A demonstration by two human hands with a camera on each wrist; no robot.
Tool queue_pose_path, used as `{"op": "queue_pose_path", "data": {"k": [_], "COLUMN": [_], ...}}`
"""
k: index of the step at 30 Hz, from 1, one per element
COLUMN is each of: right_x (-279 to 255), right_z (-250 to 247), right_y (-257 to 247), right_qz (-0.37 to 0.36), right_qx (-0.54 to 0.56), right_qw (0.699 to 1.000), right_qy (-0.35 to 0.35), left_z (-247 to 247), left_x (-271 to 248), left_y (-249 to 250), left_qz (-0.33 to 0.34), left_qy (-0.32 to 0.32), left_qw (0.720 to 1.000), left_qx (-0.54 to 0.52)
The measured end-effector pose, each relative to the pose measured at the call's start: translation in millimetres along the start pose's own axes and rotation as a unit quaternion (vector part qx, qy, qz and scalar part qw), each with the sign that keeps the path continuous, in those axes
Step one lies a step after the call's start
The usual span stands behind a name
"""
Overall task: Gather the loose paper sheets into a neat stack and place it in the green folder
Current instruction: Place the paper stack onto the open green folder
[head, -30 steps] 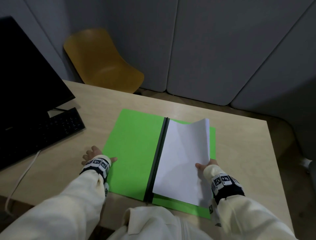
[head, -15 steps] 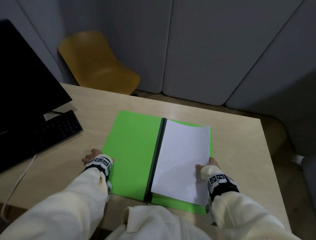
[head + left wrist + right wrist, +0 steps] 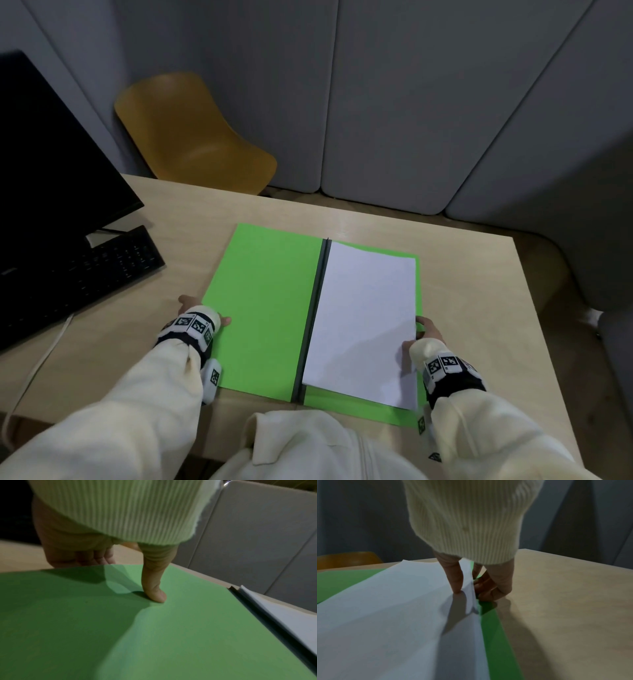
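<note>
The green folder (image 3: pixel 263 308) lies open on the wooden table (image 3: pixel 479 301), its black spine (image 3: pixel 313 318) running down the middle. A white paper stack (image 3: pixel 363 318) lies flat on the folder's right half, against the spine. My left hand (image 3: pixel 205 310) holds the left cover's outer edge. In the left wrist view its thumb (image 3: pixel 154 588) presses on top of the cover (image 3: pixel 171 635) and its fingers (image 3: pixel 89 557) reach under the edge. My right hand (image 3: pixel 419 332) pinches the stack's right edge, with the thumb (image 3: pixel 456 581) on the paper (image 3: pixel 393 615) and curled fingers (image 3: pixel 489 588) beneath.
A black monitor (image 3: pixel 44 154) and keyboard (image 3: pixel 102 270) fill the table's left side, and a white cable (image 3: pixel 41 356) trails toward the near edge. A yellow chair (image 3: pixel 191 137) stands behind the table, before grey wall panels (image 3: pixel 411 102).
One second ago the far end of the paper stack curled upward. It now lies flat on the folder's right half. My left hand has stayed at the left cover's edge.
</note>
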State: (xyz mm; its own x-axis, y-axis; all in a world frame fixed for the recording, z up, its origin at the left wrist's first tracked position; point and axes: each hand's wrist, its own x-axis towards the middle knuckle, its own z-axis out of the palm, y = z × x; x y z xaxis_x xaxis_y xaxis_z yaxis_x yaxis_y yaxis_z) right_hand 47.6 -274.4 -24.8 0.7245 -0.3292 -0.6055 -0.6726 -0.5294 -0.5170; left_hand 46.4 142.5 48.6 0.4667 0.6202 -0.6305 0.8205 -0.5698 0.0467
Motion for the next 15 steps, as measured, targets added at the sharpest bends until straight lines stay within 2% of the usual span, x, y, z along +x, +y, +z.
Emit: {"op": "queue_pose_path", "data": {"k": [3, 8, 10, 13, 15], "right_x": [-1.5, -11.4, -16.8, -24.9, -35.0], "right_z": [-0.8, 0.4, -1.0, -5.1, -6.1], "right_y": [4.6, -1.9, -9.0, -23.8, -43.2], "right_qz": [-0.004, 0.0, 0.013, 0.013, -0.026], "right_qx": [-0.011, -0.003, -0.021, -0.061, -0.038], "right_qw": [1.0, 0.999, 0.999, 0.996, 0.997], "right_qy": [0.015, 0.036, 0.041, 0.062, 0.069], "left_z": [-16.1, -50.7, -64.1, -78.5, -84.4], "left_x": [-4.1, -32.2, -44.5, -73.4, -97.0], "left_y": [2.0, 5.5, 3.0, 2.8, 3.4], "left_qz": [0.024, 0.128, 0.162, 0.228, 0.268], "left_qy": [0.01, 0.021, 0.022, -0.008, -0.043], "left_qw": [0.998, 0.991, 0.986, 0.974, 0.961], "left_qx": [-0.061, 0.038, 0.037, -0.012, -0.06]}}
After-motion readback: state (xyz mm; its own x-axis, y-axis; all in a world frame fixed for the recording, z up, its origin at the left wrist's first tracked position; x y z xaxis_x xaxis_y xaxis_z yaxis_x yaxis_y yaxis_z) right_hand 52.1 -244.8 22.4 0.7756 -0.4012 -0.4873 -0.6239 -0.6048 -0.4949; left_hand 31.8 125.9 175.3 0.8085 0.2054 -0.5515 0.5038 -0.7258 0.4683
